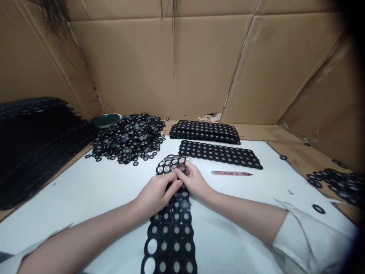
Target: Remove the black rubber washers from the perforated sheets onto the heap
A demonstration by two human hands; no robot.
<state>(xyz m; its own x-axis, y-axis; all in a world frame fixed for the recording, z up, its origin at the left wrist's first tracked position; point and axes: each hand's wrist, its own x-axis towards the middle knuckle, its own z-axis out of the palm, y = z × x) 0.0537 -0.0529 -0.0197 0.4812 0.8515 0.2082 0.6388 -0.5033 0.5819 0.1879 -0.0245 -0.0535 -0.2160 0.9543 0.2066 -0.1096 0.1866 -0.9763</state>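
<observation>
Lay flat on the white table, long black sheet of rings, so easy to reach. Pinched tight at its far end by left hand and right hand, grip closed on it. Loose rings heaped well apart.

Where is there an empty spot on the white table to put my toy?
Bare white sheet lies between the ring pile and the left hand, and right of the pen. Crowded: the middle, with both hands (right hand) on the punched strip, and the back.
</observation>
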